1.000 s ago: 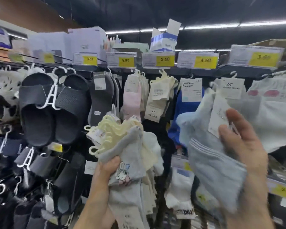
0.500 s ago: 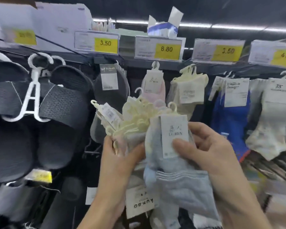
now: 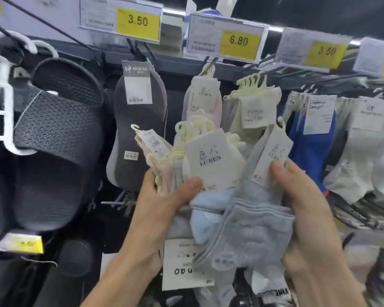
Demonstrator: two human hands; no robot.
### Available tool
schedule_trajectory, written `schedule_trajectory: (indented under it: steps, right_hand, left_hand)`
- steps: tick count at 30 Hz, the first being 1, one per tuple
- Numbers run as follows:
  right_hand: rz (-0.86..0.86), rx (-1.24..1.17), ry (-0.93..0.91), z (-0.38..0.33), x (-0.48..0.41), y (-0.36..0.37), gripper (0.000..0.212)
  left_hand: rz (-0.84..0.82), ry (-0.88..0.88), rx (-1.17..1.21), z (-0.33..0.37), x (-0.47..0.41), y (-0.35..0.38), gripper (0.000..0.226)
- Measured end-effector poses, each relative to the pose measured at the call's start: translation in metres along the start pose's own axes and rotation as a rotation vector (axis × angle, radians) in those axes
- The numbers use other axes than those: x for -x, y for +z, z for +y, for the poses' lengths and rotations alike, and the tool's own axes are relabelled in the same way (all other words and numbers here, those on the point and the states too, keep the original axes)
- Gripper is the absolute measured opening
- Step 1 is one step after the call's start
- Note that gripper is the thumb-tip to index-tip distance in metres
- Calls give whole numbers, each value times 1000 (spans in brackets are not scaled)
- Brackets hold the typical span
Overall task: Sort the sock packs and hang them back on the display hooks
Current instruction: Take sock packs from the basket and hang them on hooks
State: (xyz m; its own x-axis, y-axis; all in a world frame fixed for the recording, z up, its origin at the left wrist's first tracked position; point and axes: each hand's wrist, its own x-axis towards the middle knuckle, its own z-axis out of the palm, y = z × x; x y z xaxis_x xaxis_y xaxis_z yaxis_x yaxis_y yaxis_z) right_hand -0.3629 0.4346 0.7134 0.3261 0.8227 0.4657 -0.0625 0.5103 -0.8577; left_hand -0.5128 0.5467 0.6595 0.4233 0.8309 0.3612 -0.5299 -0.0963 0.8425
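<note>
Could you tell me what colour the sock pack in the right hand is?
The ribbed sock pack is light grey; head view.

Sock packs in our hands, in front of the hanging display.

Our left hand (image 3: pixel 162 202) grips a fanned bundle of sock packs (image 3: pixel 211 165) before the rack. Our right hand (image 3: pixel 306 209) holds a single sock pack (image 3: pixel 253 229) just right of it, overlapping the bundle's lower edge. Behind the bundle a LUREN sock pack (image 3: pixel 203 100) hangs below the 6.80 price tag (image 3: pixel 238 41). To its left, under the 3.50 price tag (image 3: pixel 138 21), hangs what looks like an insole pack (image 3: pixel 138 129), with slippers (image 3: pixel 53 134) farther left. More hanging sock packs (image 3: pixel 315 138) lie right of our hands.
</note>
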Motion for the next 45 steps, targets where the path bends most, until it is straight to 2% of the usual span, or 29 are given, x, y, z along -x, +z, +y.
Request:
schedule_trajectory:
  steps: [1, 3, 4, 5, 7, 9, 11, 13, 15, 18, 20, 23, 24, 26, 28, 29, 30, 33, 35, 37, 38, 39, 40, 41, 43, 45]
  right_hand:
    - [26, 63, 6, -1, 2, 1, 19]
    - [-22, 83, -71, 1, 3, 3, 9]
    - [-56, 161, -153, 1, 8, 3, 20]
    - [-92, 317, -224, -2, 14, 5, 26]
    - [-13, 715, -322, -1, 14, 3, 23]
    - [38, 852, -341, -3, 9, 1, 27]
    - [-2, 780, -247, -6, 4, 0, 35]
    - [-113, 610, -157, -6, 0, -4, 41]
    - [-190, 366, -110, -6, -6, -6, 40]
    - [-212, 57, -54, -2, -13, -10, 35]
    - [-206, -21, -40, -2, -19, -12, 34]
    - [-185, -44, -66, -15, -31, -20, 32]
    - [-173, -69, -85, -20, -36, -26, 30]
    - [-157, -147, -90, -30, -48, -36, 28]
    - [-127, -72, -83, -32, -64, -40, 22]
    - [-110, -12, -74, -30, -72, -38, 21]
    - [-95, 27, -64, -27, -81, -35, 20]
    - [11, 95, -86, -18, -109, -27, 22]
    - [127, 172, -148, -14, -128, -17, 31]
    - [166, 261, -236, -10, -146, -4, 29]
    - [159, 301, -275, -7, -154, 2, 28]
    - [149, 329, -307, -5, -161, 7, 30]
    - [146, 350, -332, -3, -166, 11, 35]
    - [143, 379, -356, -2, -171, 15, 39]
    - [133, 467, -395, 3, -178, 22, 45]
    - [130, 563, -416, 9, -180, 26, 51]
  left_hand:
    - [12, 3, -1, 0, -1, 0, 91]
    - [41, 24, -14, 0, -1, 0, 93]
    - [54, 40, -26, -1, -1, 0, 94]
    - [60, 57, -41, -2, 0, 0, 94]
    - [66, 88, -75, -5, 2, 1, 89]
    - [56, 99, -98, -8, 3, 1, 89]
    - [29, 102, -116, -7, 3, 0, 94]
    - [-18, 104, -125, -2, 2, -2, 97]
    - [-56, 80, -80, 2, 2, -6, 99]
    - [-66, 26, 18, 2, 2, -15, 93]
    - [-74, -5, 73, 1, 1, -23, 87]
    - [-74, -13, 131, 2, 3, -39, 97]
    - [-67, -2, 133, 4, 4, -43, 95]
    - [-4, 27, 120, 13, 7, -44, 66]
    - [34, 34, 77, 19, 11, -42, 19]
    - [-33, 59, 2, 22, 16, -40, 20]
    - [-45, 53, -69, 27, 20, -37, 35]
    - [48, -1, -51, 38, 20, -38, 48]
    - [28, 4, 50, 38, 20, -39, 49]
    - [-32, 16, 47, 30, 18, -42, 40]
    - [-47, 35, 93, 25, 16, -43, 21]
    - [-33, 32, 150, 22, 15, -42, 16]
    - [-22, -10, 192, 19, 10, -44, 44]
    - [-72, -18, 222, 17, 11, -49, 61]
    - [-103, -10, 209, 15, 9, -53, 81]
    - [-104, -16, 205, 16, 7, -50, 89]
